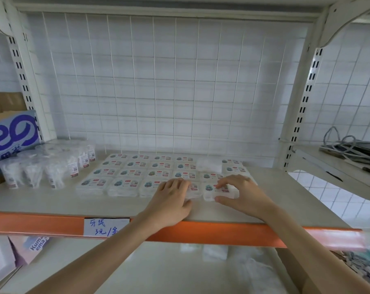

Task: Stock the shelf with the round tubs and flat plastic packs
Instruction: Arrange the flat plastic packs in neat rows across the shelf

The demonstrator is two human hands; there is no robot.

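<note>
Flat plastic packs point(126, 183) lie in tidy rows on the pale shelf point(52, 200), labels up, edges touching. Your right hand point(241, 194) pinches the front-right pack point(213, 190) between thumb and curled fingers. Your left hand point(171, 198) lies fingers-down on the pack just beside it, pressing rather than gripping. The two hands are near each other but apart.

The packs look light, with stiff, glossy clear shells, so they are likely to be slippery. Hold them by the long edges, not the lid face.

The round tubs point(33, 170) stand clustered at the left. They are translucent and probably just as light and easy to tip, so take them around the body.
</note>
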